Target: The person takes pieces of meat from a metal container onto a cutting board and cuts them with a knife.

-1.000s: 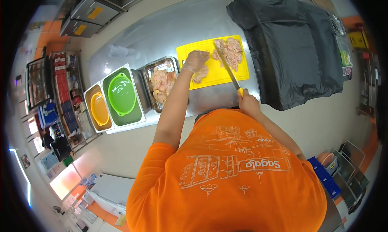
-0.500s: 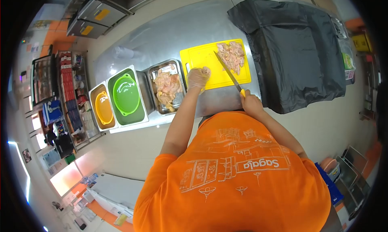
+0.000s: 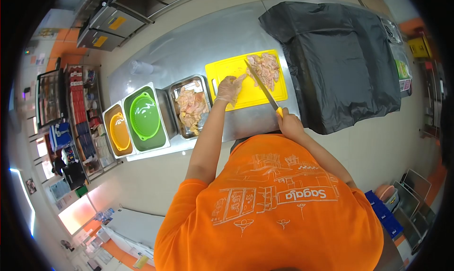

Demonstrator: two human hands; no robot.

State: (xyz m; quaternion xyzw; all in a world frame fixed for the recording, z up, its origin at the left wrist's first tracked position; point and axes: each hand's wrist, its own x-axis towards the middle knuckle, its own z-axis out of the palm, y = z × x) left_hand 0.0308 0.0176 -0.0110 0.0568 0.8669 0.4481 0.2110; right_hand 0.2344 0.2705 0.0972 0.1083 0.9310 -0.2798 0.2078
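My left hand (image 3: pixel 228 89), in a clear plastic glove, has its fingers closed on a piece of raw meat (image 3: pixel 238 84) at the left part of the yellow cutting board (image 3: pixel 250 101). My right hand (image 3: pixel 290 122) grips the yellow handle of a long knife (image 3: pixel 263 88), whose blade slants up and left across the board. Cut raw meat (image 3: pixel 266 68) is heaped at the board's upper right, beside the blade. Left of the board, a steel tray (image 3: pixel 205 84) holds more raw meat (image 3: pixel 191 105).
Further left, one steel pan holds a green basket (image 3: pixel 144 116) and another a yellow basket (image 3: pixel 120 131). Black plastic sheeting (image 3: pixel 338 63) covers something right of the board. A clear container (image 3: pixel 141 68) lies on the steel table (image 3: pixel 189 44). Shelves stand far left.
My left hand first moved down toward the board's near left edge, then slightly up, with a piece of meat now in its fingers. The knife stays slanted beside the heap.
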